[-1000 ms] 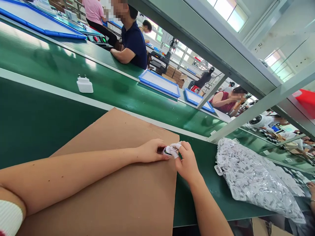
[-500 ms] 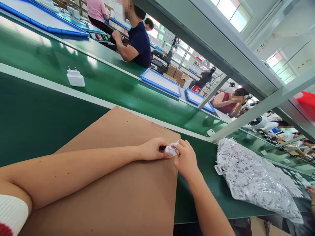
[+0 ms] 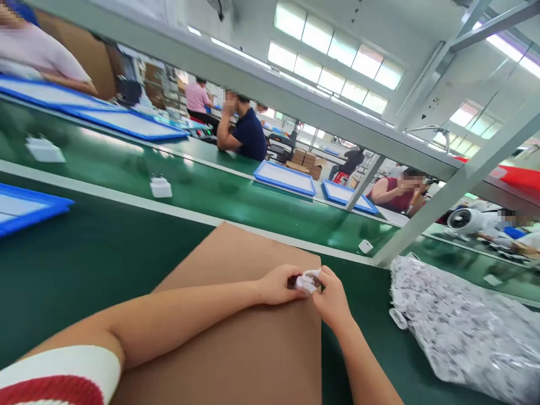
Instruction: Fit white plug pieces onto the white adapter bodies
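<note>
Both hands are meeting on one item: the left hand [image 3: 276, 284] is closing its thumb and fingers on the left end of a small white plastic part [image 3: 307, 281], and the right hand [image 3: 333, 298] is pinching the right end with its fingertips, so both grips are clamped on it. The part is showing a dark patch at its left end and something white and crumpled around it; finer detail cannot be told. It is being held just above the far right corner of a flat brown cardboard sheet [image 3: 236, 360], with the left forearm lying across that sheet and the right forearm coming in past its right edge. The sheet is lying on a green bench surface [image 3: 84, 264]. To the right of the cardboard, near it but not touching, a clear plastic bag of small white parts [image 3: 464, 332] is resting. Beyond the cardboard's far edge a green conveyor belt [image 3: 219, 197] is running crosswise, carrying a white two-pin charger plug [image 3: 161, 187] off to the far left and a small white rounded piece [image 3: 365, 246] to the far right. A grey slanted metal post [image 3: 447, 191] is rising just right of that piece. Well left of the cardboard a blue-rimmed flat tray [image 3: 25, 208] is showing. Across the belt from the cardboard, a person in a dark blue shirt [image 3: 248, 135] is sitting.
</note>
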`<action>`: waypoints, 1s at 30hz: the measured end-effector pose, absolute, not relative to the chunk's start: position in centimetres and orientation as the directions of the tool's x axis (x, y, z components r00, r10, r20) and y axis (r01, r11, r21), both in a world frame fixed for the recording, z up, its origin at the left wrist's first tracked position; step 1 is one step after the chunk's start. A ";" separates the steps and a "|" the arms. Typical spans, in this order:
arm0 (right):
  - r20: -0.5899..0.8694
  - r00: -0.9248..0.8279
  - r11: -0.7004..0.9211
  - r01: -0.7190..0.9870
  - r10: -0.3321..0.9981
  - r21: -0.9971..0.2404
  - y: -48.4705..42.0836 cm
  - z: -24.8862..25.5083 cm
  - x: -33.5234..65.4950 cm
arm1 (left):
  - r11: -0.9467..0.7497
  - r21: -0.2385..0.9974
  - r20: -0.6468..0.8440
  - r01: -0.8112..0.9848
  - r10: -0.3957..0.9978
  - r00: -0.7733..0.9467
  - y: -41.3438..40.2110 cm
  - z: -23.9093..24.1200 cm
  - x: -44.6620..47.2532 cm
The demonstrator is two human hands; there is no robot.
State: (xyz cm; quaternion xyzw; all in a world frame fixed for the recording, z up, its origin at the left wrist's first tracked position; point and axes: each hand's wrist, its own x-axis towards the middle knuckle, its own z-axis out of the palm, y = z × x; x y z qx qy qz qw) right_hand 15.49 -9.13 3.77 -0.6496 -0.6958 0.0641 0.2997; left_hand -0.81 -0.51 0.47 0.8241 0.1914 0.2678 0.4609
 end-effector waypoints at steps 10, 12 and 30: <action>0.262 0.482 -0.106 0.610 0.836 -0.785 -7.3 1.1 20.8 | -0.299 0.723 0.134 0.623 0.945 0.297 10.2 3.3 0.7; 0.240 0.471 -0.118 0.612 0.849 -0.782 -7.2 1.1 20.9 | -0.238 0.687 0.126 0.687 0.970 0.209 12.7 3.8 0.1; 0.269 0.527 -0.075 0.542 0.806 -0.837 -7.2 1.1 21.1 | -0.503 0.626 0.326 0.596 0.863 0.386 2.1 1.6 2.6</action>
